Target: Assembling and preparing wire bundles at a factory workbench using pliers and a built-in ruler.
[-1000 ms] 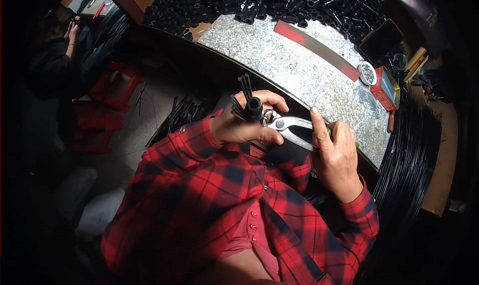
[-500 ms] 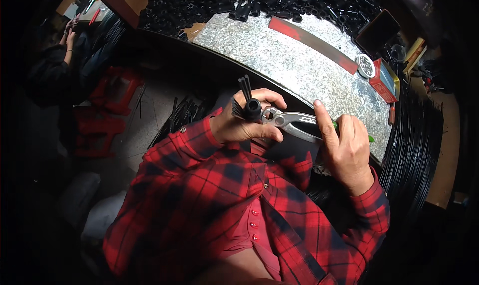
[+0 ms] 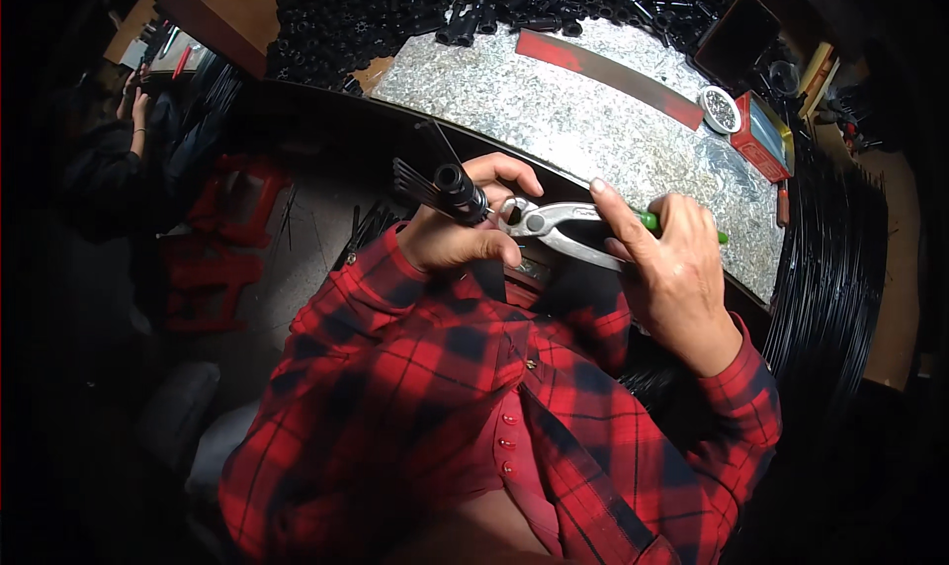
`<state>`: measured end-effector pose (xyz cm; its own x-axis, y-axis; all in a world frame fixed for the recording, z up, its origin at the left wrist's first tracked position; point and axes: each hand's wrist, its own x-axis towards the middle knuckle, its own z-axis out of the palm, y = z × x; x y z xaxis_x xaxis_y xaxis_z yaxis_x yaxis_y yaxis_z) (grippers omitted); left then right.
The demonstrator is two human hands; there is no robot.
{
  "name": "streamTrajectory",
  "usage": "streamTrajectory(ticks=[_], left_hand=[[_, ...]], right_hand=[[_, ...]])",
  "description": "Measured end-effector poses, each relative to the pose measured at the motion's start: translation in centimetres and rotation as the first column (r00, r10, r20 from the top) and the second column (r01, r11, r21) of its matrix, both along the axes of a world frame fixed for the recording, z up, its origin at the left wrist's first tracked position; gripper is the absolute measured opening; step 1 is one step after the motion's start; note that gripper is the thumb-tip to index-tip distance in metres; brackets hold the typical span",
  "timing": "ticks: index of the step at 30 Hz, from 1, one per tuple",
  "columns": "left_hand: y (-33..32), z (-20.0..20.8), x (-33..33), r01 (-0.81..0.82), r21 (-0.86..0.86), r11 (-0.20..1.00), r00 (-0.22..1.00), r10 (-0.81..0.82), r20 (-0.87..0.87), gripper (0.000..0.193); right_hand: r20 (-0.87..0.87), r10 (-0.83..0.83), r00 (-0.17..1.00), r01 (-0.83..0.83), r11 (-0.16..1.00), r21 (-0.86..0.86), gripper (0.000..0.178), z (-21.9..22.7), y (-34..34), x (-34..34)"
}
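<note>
My left hand (image 3: 440,241) is closed round a black tubular piece (image 3: 452,184) with a ring-shaped end and several thin black rods fanning from it. Its thumb and forefinger curve to the right, spread apart. My right hand (image 3: 684,278) grips metal pincers (image 3: 563,231), index finger stretched along the upper arm. Green parts show around that hand's fingers; whether they belong to the pincers or to a separate tool, I cannot tell. The pincer jaws reach between my left thumb and forefinger, right beside the black piece's lower end.
Beyond my hands is a speckled metal worktop (image 3: 474,95) with a red-and-dark strip (image 3: 608,76). A heap of black tubular parts (image 3: 341,31) lies behind it. At right are a white bowl of small metal bits (image 3: 720,110), a red box (image 3: 759,145) and long black rods (image 3: 825,278). Another person (image 3: 109,150) works far left.
Both hands have shifted slightly left with the pincers and the black piece. The black piece is tilted differently, its ring end higher, and its rods now fan toward the upper left.
</note>
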<state>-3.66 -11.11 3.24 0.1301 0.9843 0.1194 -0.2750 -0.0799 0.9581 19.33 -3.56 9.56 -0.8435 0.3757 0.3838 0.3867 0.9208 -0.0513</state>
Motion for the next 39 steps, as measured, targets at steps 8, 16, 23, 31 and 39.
streamTrajectory(ticks=[8,16,23,31,39], left_hand=[[0.3,-0.4,0.2,0.085,0.087,0.993,0.994,-0.079,-0.072,0.053],[0.1,0.5,0.9,0.035,0.053,0.998,0.969,-0.021,-0.247,0.032],[0.2,0.4,0.5,0.017,0.086,0.996,0.930,0.016,-0.368,0.042],[1.4,0.4,-4.1,-0.123,0.217,0.968,0.969,0.070,0.235,0.090],[0.1,3.6,-8.0,-0.399,0.140,0.906,0.808,0.275,0.521,0.104]], right_hand=[[0.115,-0.016,0.993,0.015,1.000,0.003,0.059,0.7,-1.3,1.5],[0.175,-0.061,0.983,0.035,0.988,0.149,0.060,0.5,-2.1,1.5],[0.151,-0.035,0.988,0.042,0.998,-0.045,0.061,-0.1,-1.7,0.6],[0.019,-0.170,0.985,0.167,0.929,-0.329,0.067,-3.8,3.6,0.3],[-0.158,-0.186,0.970,0.206,0.971,0.118,0.051,-4.4,2.7,-1.5]])
